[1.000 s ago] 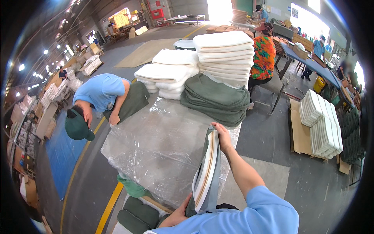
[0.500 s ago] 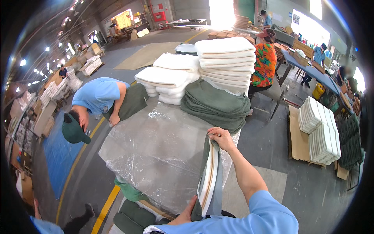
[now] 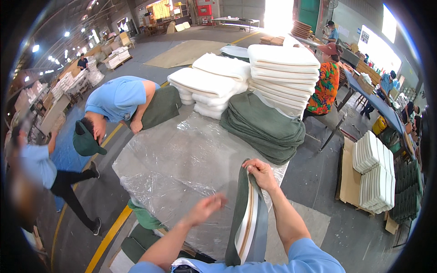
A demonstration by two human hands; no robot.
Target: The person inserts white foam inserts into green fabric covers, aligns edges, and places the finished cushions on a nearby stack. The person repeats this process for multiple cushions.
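My right hand [image 3: 260, 174] pinches the upper end of a long dark green fabric cover [image 3: 236, 218], which hangs down toward my body at the table's near side. Along its opening run a white band with a tan line and a grey-blue strip. My left hand [image 3: 207, 209] is raised over the plastic-covered table [image 3: 173, 159], left of the cover and apart from it. Its fingers are stretched out, somewhat blurred, with nothing seen in them. Beyond my right hand lies a pile of dark green fabric pieces [image 3: 261, 123].
White padded sheets stand in a tall stack [image 3: 284, 73] and a lower stack [image 3: 211, 82] at the table's far side. At left a co-worker [image 3: 116, 100] bends over green fabric; another person [image 3: 34, 164] walks behind. White pads [image 3: 375, 168] sit on a pallet at right.
My left hand has let go of the cover's lower end and moved up and left over the table. My right hand still grips the upper end. A person has come into view at far left.
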